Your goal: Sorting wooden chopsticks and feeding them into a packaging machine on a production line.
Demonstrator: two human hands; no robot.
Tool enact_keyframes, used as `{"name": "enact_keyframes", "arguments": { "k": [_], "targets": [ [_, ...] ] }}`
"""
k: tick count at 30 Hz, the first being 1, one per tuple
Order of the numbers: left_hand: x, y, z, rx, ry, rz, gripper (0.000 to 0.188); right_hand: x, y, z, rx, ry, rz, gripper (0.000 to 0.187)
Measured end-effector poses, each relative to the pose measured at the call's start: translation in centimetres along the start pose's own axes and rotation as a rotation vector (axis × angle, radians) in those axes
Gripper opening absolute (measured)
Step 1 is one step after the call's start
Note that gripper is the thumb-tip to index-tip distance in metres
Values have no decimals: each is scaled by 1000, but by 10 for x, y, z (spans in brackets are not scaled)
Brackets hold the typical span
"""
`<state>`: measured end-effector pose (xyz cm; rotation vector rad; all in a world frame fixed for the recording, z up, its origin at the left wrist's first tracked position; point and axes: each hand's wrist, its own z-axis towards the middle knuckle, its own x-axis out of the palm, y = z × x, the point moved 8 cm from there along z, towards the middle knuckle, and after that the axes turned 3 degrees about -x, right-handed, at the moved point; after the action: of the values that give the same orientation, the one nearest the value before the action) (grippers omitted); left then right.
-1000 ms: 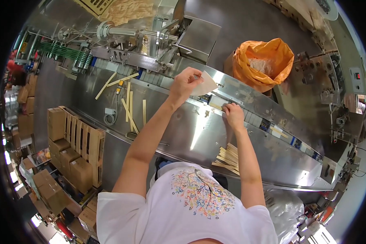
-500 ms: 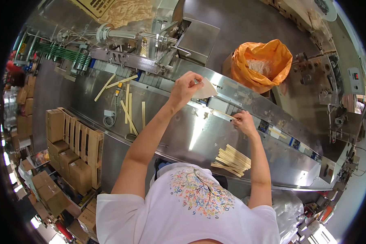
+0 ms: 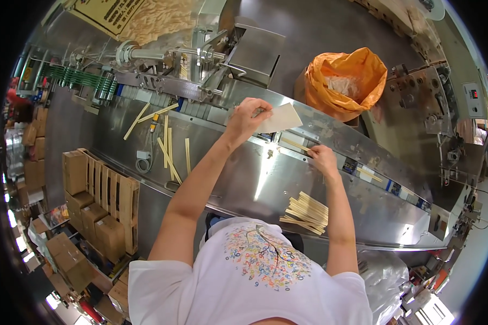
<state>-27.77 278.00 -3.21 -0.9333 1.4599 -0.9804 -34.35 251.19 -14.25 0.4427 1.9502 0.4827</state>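
My left hand (image 3: 248,120) is closed on one edge of a thin off-white paper piece (image 3: 285,117), held up over the conveyor channel (image 3: 211,114). To its right, my right hand (image 3: 323,158) pinches the near end of a pale wooden chopstick pair (image 3: 295,144) lying at a slant over the channel. A loose pile of the same chopsticks (image 3: 305,213) lies on the steel table, just left of my right forearm. More loose chopsticks (image 3: 169,146) are scattered left of my left forearm.
The steel machine (image 3: 162,81) with green belts (image 3: 81,77) stands at the far left. An orange bag (image 3: 317,89) with pale contents sits beyond the conveyor. Cardboard boxes (image 3: 109,235) and a wooden pallet (image 3: 130,208) are at left. A cable (image 3: 142,164) lies on the table.
The paper in my left hand has shifted right and shows more of its flat face. My right hand stays near the same spot, and more of the chopstick pair is visible.
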Motion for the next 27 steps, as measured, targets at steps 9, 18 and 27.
{"name": "enact_keyframes", "arguments": {
  "k": [9,18,27],
  "targets": [
    [22,-7,6,30,108,14,18,-24,50,-49,-317,-420,-26,16],
    [28,15,15,-122,34,-63,22,86,-2,-211,-386,113,-277,20],
    [24,27,31,-161,-24,-221,22,60,-8,-206,-165,49,84,14]
  ]
}}
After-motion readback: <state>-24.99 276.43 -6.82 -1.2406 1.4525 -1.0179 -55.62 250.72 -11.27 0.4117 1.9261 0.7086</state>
